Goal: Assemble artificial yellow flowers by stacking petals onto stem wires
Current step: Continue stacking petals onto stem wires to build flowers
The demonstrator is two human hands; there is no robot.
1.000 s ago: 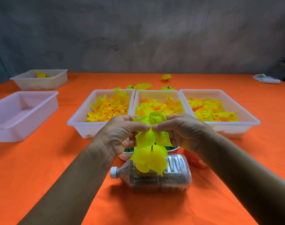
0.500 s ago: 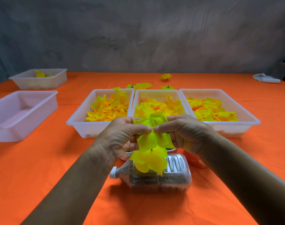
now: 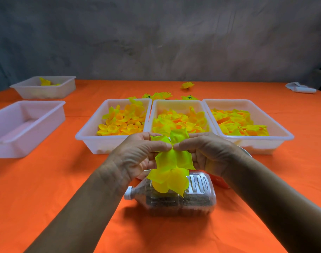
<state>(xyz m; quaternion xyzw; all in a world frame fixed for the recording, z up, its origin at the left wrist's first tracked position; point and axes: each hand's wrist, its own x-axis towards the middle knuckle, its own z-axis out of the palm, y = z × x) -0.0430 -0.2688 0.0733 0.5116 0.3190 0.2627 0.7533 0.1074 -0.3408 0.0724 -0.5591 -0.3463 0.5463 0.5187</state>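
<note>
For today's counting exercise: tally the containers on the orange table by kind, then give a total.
White trays holding loose petals: 3
Other white trays, off to the left: 2
Clear plastic bottle lying on its side: 1
Total: 6

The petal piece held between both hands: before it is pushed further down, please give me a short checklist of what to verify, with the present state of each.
1. Left hand pinches the upper petal piece: ok.
2. Right hand pinches it from the other side: ok.
3. Stem wire passes through the centre hole: cannot tell, hidden by fingers and petals.
4. Lower petal layer already sits beneath: ok.
5. Plastic bottle below lies on its side, clear of the hands: ok.
6. Middle tray holds more petals: ok.
</note>
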